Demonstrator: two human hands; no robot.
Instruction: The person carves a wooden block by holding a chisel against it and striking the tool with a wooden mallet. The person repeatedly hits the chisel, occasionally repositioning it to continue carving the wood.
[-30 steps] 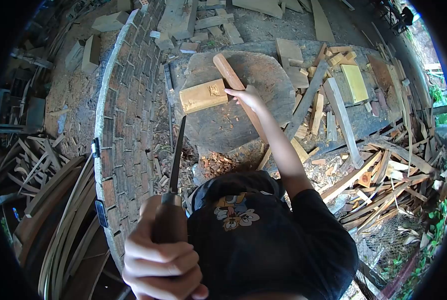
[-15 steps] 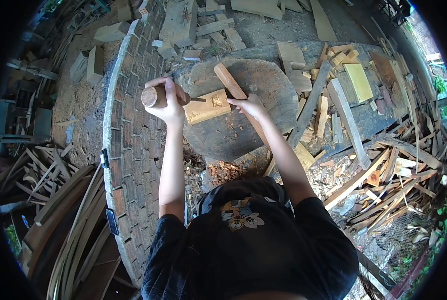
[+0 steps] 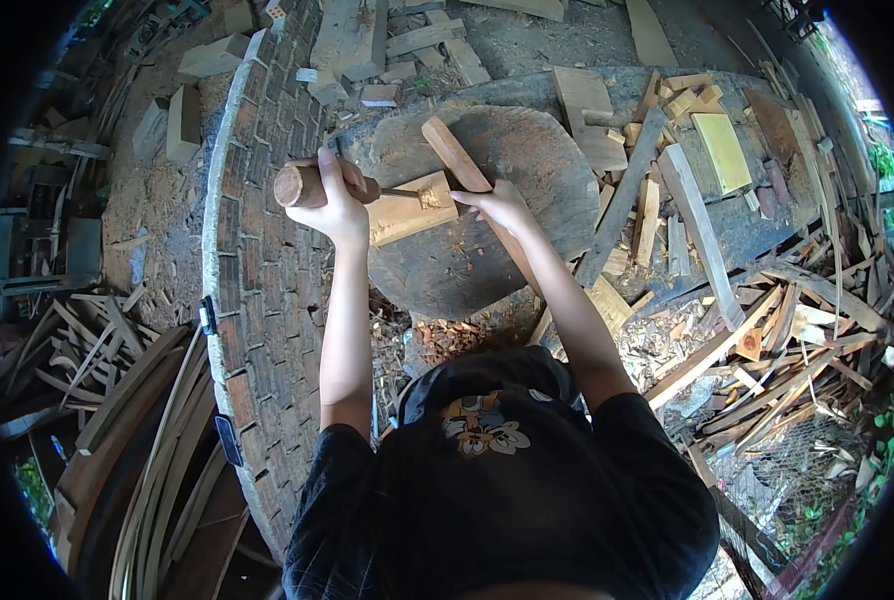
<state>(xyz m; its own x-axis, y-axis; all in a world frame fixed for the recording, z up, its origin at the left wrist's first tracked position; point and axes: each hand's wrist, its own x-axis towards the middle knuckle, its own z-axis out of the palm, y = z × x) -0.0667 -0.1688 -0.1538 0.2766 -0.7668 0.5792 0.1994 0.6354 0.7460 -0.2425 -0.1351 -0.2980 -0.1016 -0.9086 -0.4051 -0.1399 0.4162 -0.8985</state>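
A chisel (image 3: 399, 193) with a thick wooden handle is in my left hand (image 3: 339, 212), which is wrapped round the handle with the thumb raised along it. Its metal blade points right, the tip at a rough, chipped recess in a pale wooden block (image 3: 397, 217). That block lies on a round tree stump (image 3: 437, 275). My right hand (image 3: 497, 205) is closed at the block's right end, with the fingertips on its edge. Under that hand a long brown wooden bar (image 3: 455, 153) crosses the stump diagonally. The palm hides part of the bar.
Left of the stump runs a low brick wall (image 3: 257, 240). Wood offcuts (image 3: 692, 102) and planks (image 3: 702, 235) lie to the right. A heap of scrap wood (image 3: 797, 340) is at lower right, and chips (image 3: 457, 340) cover the ground before me.
The chisel blade has moved right across the block, its tip now at the recess. My right hand, the block and the bar keep their places. The view has shifted slightly.
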